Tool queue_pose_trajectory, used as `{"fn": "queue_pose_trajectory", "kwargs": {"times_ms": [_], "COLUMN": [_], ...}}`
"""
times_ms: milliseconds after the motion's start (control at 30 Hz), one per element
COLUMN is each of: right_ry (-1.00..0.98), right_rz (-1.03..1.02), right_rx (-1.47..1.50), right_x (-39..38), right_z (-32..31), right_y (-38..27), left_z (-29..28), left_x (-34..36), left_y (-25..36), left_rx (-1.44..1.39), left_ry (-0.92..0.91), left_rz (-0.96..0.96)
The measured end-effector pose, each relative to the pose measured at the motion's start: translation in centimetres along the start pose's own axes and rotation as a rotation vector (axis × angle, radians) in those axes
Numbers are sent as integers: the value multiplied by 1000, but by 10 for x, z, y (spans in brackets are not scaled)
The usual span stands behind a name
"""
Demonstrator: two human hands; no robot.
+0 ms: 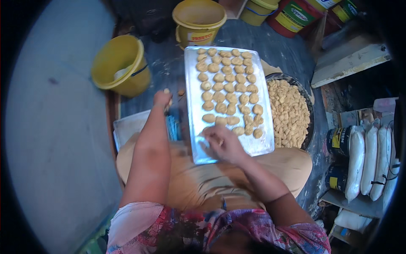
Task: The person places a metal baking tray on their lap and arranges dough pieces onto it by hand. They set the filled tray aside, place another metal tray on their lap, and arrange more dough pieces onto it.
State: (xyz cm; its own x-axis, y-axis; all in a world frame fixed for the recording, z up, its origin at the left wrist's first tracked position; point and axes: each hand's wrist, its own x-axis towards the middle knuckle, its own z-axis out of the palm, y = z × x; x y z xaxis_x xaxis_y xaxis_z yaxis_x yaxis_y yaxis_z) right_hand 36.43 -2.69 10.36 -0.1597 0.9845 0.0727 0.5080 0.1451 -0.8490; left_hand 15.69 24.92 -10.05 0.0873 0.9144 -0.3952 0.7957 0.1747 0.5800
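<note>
A metal tray (264, 143) bearing rows of small tan dough lumps (218, 86) lies over my lap. Above its lower part, my right hand (220, 139) has curled fingers around what looks like a small tan piece, partly hidden. My left hand (163, 98) reaches out left of the tray, closed on something small and pale that I cannot make out clearly, near a small brown piece (181, 92) on the dark surface. Blue strands (172, 127) and another metal tray (127, 122) lie beside my left forearm.
A black round pan (311, 114) heaped with tan lumps sits at right. Yellow buckets (105, 76) stand left and behind. Red buckets (282, 23) are at back right, beside a wooden board (347, 67). Long white bags (368, 161) and dark cans (338, 142) fill a right-hand shelf.
</note>
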Motion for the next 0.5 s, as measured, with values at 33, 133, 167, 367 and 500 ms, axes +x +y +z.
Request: {"fn": "queue_pose_trajectory", "kwargs": {"times_ms": [33, 133, 167, 367, 500], "right_ry": [0, -14, -46, -2, 87], "right_rz": [81, -167, -170, -203, -143], "right_rx": [20, 67, 79, 140, 75], "right_x": [-13, -24, -22, 1, 0], "right_z": [-4, 8, 4, -18, -27], "right_y": [16, 29, 18, 22, 28], "left_z": [26, 60, 69, 142, 152], "left_x": [-7, 1, 14, 64, 60], "left_y": [34, 38, 33, 19, 8], "left_rx": [186, 108, 120, -822, -616], "left_ry": [-94, 5, -16, -204, -149], "left_rz": [61, 115, 116, -213, -121]}}
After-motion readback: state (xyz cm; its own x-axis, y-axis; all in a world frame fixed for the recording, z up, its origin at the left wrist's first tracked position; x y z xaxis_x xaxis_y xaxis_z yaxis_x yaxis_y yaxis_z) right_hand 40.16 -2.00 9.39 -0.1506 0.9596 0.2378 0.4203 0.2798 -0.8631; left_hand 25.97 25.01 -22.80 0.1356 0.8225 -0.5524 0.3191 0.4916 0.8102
